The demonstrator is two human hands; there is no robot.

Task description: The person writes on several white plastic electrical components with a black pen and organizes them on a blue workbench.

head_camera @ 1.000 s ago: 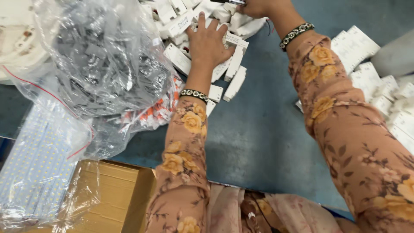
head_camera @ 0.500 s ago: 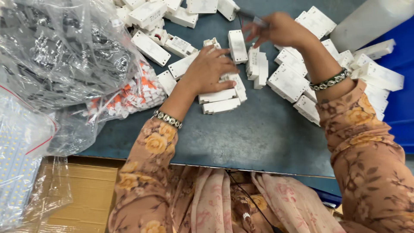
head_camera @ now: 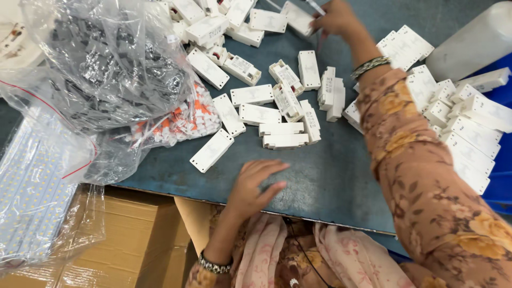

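White plastic driver cases (head_camera: 282,128) lay at twelve o'clock from the empty, open left hand (head_camera: 256,184); right hand (head_camera: 333,18) pinched a thin tool, best kept steady.

blue-grey worktable (head_camera: 341,186) | cardboard box (head_camera: 122,240) beneath | even light

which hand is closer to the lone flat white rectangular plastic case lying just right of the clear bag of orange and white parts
Left. The left hand rests on the blue table right of the flat white rectangular plastic case; the right hand reaches far across the table.
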